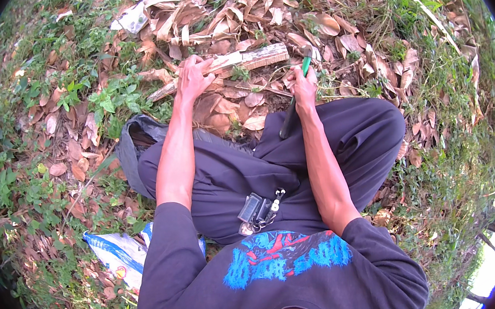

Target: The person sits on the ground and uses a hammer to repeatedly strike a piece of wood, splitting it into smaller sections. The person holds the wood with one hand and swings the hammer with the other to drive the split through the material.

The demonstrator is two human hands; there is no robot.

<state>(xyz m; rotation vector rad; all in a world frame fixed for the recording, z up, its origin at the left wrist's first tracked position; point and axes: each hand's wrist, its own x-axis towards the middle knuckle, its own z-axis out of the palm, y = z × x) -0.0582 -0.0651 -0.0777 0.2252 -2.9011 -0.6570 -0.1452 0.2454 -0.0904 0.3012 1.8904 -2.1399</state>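
Observation:
A rough, pale piece of wood (259, 57) lies across the dry leaves in front of my crossed legs. My left hand (193, 81) is closed on its left part, with the fingers bent over the top. Whether something small is also between those fingertips, I cannot make out. My right hand (304, 86) grips what looks like a hammer (307, 65), with a green shaft and a black grip slanting down toward my lap. Its dark head is up by the wood's right end, partly lost among the leaves.
Dry brown leaves (245, 11) and green weeds (114, 99) cover the ground. A blue and white plastic sack (120, 256) lies beside my left hip. Farther off at left is a crumpled whitish wrapper (132, 18). A small dark device with keys (255, 209) rests on my lap.

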